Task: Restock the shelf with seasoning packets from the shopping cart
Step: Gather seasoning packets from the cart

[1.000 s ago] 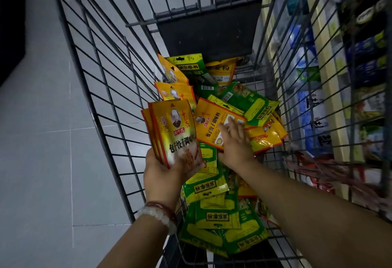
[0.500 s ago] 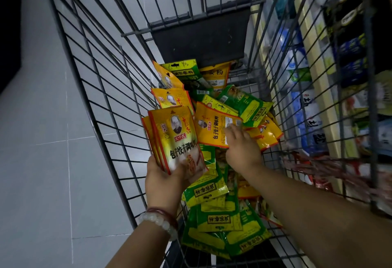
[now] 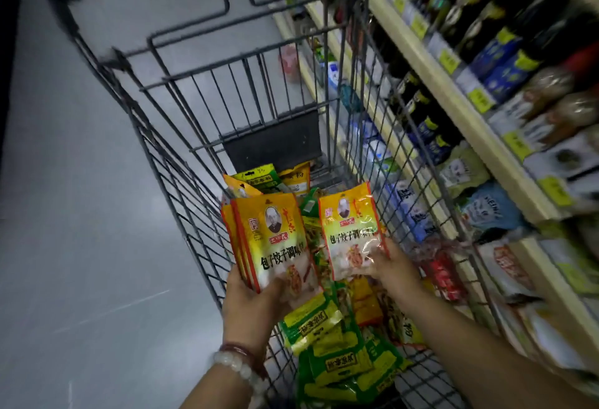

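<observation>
Grey floor tiles (image 3: pixel 81 214) fill the left of the view, and on them stands the wire shopping cart (image 3: pixel 181 182), its basket running away from the person toward a dark panel at the far end. Over the cart's near left side the left hand (image 3: pixel 249 298) grips a small stack of yellow seasoning packets (image 3: pixel 272 246) by their lower edge, thumb across the front, long axis upright and faces toward the camera; a beaded bracelet (image 3: pixel 233 365) sits on that wrist. Just beside the stack, apart from it by a narrow gap, the right hand (image 3: pixel 392 266) pinches a single yellow packet (image 3: pixel 351 230) at its bottom right corner, also upright. The next move likely joins this one to the stack, a short sideways carry leftward with both faces already matched. Below both hands lies the loose pile of green and yellow packets (image 3: pixel 327 344) in the basket. On the far right the shelf (image 3: pixel 453 91) runs alongside the cart, nearer the right arm. Motion blur smears its labels and goods, and which slot takes these packets cannot be made out.
</observation>
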